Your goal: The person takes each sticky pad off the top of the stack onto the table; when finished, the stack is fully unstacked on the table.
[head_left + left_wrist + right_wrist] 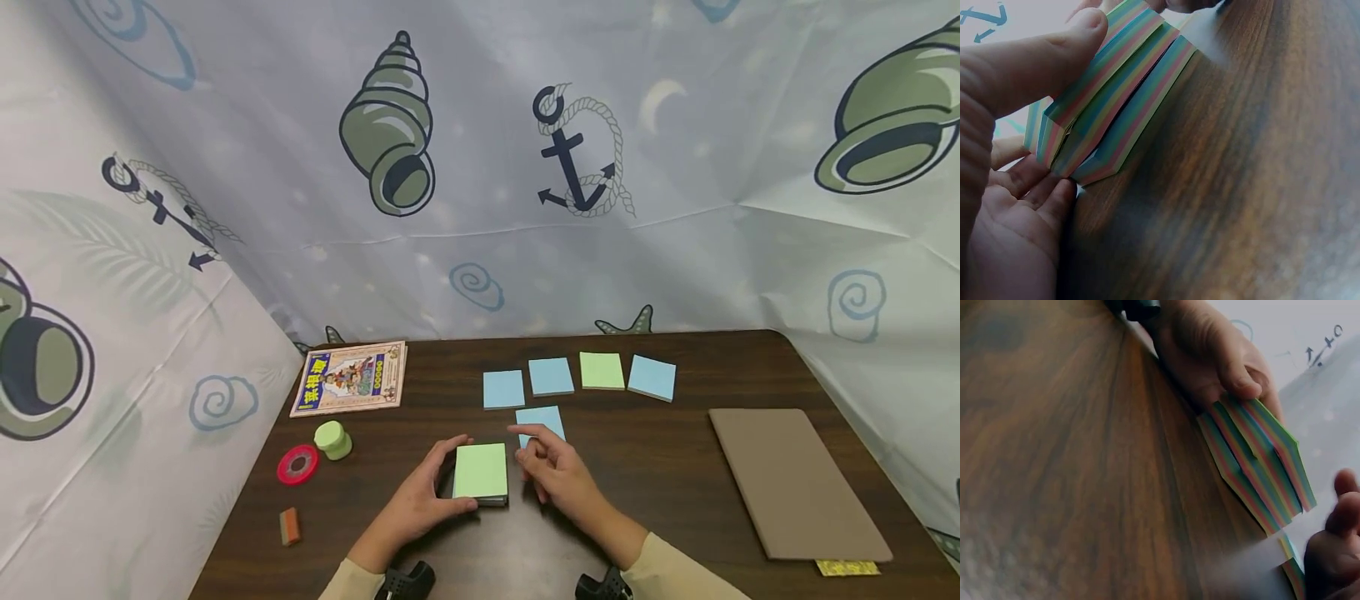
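Stack (481,471): lower centre of the head frame, gripped by the left hand (418,497), thumb at its near edge. We judge it light, firm, its layers apt to slide; pinch opposite edges. Right hand (561,479): loosely curled, index extended beside a blue pad (552,417), nothing held that we see.

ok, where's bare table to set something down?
Widest: between right hand and brown board. Smaller: between booklet and back-row pads; between left hand and orange block. Crowded: around the paper stack between the hands, and front blue pad.
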`<action>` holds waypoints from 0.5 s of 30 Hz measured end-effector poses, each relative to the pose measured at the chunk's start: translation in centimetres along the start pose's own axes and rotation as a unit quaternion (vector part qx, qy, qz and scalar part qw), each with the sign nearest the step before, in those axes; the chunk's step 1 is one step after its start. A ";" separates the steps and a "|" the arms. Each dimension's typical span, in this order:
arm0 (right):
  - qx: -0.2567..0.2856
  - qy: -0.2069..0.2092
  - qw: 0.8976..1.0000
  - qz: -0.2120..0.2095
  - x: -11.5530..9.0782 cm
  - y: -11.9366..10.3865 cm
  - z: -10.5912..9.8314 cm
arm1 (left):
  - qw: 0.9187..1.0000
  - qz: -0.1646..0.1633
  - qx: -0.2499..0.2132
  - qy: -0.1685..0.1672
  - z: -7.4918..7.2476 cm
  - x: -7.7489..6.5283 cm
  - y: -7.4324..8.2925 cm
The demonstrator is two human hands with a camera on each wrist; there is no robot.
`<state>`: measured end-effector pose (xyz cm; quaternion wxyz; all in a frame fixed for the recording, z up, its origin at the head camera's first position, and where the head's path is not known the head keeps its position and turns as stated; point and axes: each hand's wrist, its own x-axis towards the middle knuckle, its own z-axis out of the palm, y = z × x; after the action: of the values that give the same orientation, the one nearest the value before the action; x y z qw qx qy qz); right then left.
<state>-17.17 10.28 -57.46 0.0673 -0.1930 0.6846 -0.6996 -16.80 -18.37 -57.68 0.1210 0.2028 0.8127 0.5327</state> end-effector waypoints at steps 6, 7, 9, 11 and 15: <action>-0.015 -0.075 0.997 0.027 0.1 0.2 0.3 | 1.000 -0.005 -0.002 -0.003 0.0 0.0 0.0; -0.030 -0.083 0.996 0.030 0.1 0.2 0.3 | 1.000 -0.007 0.000 -0.003 0.0 0.0 -0.1; -0.064 -0.094 0.993 0.030 0.2 0.1 0.4 | 1.000 -0.015 0.004 -0.004 -0.1 0.1 -0.1; -0.100 -0.101 0.989 0.029 0.2 0.1 0.4 | 1.000 -0.025 0.008 -0.003 -0.1 0.2 0.0; -0.143 -0.108 0.984 0.023 0.3 0.2 0.5 | 0.999 -0.033 0.008 -0.003 0.0 0.2 -0.1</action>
<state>-17.27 9.66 -57.61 0.1291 -0.2592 0.7704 -0.5680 -17.05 -18.33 -57.78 0.1394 0.1788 0.8228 0.5211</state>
